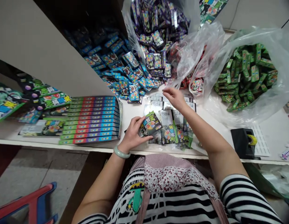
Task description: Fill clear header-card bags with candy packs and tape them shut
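Observation:
My left hand (pixel 134 133) is closed on a flat black-and-green printed package (pixel 150 124), thumb along its lower edge and fingers at its left side. My right hand (pixel 175 98) is above the back of the work area, fingers loosely bent and pointing left, with nothing visible in them. It is nearest the red packets (pixel 197 85) and the front of the blue packets (pixel 134 92). Below and between my hands lie several similar black-and-green packages (pixel 168 134) in clear wrap. Some of them show pale labelled backs.
Left stands a row of striped multicoloured boxes (pixel 93 119). Behind are purple packets (pixel 158 37) in a clear bag. At right are a bag of green packets (pixel 249 71) and a black tape dispenser (pixel 242 143). A panel (pixel 51 40) rises at left; a red-and-blue stool (pixel 32 202) stands below.

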`<state>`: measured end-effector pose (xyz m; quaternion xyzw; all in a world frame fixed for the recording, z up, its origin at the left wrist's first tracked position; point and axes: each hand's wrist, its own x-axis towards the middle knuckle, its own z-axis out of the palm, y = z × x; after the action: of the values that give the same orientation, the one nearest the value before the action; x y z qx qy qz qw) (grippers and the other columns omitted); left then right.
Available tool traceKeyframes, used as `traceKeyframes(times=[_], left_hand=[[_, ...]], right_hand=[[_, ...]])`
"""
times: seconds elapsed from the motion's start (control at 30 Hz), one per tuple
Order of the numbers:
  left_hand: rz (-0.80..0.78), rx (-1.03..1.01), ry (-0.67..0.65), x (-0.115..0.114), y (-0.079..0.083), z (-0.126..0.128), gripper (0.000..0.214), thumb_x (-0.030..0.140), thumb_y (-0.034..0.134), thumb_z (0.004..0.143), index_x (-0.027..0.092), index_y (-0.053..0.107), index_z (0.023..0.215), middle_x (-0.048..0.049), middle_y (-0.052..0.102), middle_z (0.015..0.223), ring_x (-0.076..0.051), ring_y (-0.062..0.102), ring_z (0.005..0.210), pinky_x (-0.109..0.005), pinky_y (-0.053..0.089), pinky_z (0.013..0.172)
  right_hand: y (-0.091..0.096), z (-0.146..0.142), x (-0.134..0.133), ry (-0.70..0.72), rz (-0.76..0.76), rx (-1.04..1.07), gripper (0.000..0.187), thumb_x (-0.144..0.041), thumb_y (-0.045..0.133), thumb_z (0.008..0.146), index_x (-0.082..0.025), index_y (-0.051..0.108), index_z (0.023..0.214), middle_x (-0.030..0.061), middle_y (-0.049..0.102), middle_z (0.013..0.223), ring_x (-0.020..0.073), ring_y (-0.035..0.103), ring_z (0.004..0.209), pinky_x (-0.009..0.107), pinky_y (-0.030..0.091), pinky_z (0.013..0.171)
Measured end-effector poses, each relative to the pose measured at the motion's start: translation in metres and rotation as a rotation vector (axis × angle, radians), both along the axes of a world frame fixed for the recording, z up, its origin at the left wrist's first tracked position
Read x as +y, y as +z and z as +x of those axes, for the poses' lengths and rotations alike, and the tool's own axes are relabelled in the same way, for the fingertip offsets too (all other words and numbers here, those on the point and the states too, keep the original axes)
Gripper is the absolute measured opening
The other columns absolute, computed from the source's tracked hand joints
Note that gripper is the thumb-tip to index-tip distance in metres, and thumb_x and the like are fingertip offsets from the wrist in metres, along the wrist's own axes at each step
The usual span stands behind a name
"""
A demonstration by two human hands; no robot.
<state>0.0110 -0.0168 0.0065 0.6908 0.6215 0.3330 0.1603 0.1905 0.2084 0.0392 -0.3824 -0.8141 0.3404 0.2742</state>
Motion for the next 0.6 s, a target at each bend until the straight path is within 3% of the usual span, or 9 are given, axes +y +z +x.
traceKeyframes(times=[0.13, 0.27, 0.43, 0.6], left_hand=[[-0.020, -0.023, 0.017, -0.007, 0.003, -0.004, 0.091, 0.050, 0.078, 0.075, 0.026, 0.034, 0.151, -0.0121, 0.047, 0.131, -0.032, 0.051, 0.126, -0.051, 0.046, 0.111], [-0.026, -0.011, 0.050, -0.011, 0.002, -0.010, 0.089, 0.047, 0.076, 0.079, 0.029, 0.031, 0.153, -0.0121, 0.046, 0.133, -0.032, 0.051, 0.127, -0.049, 0.048, 0.110], [-0.006, -0.007, 0.026, -0.008, -0.003, -0.017, 0.090, 0.043, 0.076, 0.080, 0.032, 0.026, 0.154, -0.0110, 0.046, 0.133, -0.031, 0.052, 0.126, -0.048, 0.051, 0.107], [-0.029, -0.007, 0.037, -0.005, -0.003, -0.017, 0.094, 0.039, 0.077, 0.077, 0.035, 0.024, 0.155, -0.0104, 0.046, 0.134, -0.032, 0.054, 0.125, -0.050, 0.052, 0.107]], right_hand=[[-0.012, -0.063, 0.072, -0.034, 0.083, -0.284, 0.031, -0.015, 0.050, 0.091, -0.012, 0.068, 0.116, 0.0149, 0.070, 0.122, 0.0270, 0.063, 0.115, 0.041, 0.046, 0.103], [-0.008, -0.091, 0.112, -0.177, 0.227, -0.430, 0.040, -0.012, 0.042, 0.093, -0.009, 0.059, 0.129, 0.0191, 0.063, 0.129, 0.0287, 0.057, 0.118, 0.043, 0.045, 0.102], [-0.003, -0.097, 0.134, -0.109, 0.404, -0.638, 0.044, -0.006, 0.031, 0.092, -0.004, 0.066, 0.119, 0.0274, 0.058, 0.130, 0.0365, 0.052, 0.120, 0.052, 0.042, 0.098], [-0.001, -0.093, 0.133, 0.010, 0.458, -0.670, 0.038, -0.011, 0.039, 0.090, -0.006, 0.071, 0.111, 0.0273, 0.059, 0.130, 0.0387, 0.049, 0.124, 0.054, 0.041, 0.100]])
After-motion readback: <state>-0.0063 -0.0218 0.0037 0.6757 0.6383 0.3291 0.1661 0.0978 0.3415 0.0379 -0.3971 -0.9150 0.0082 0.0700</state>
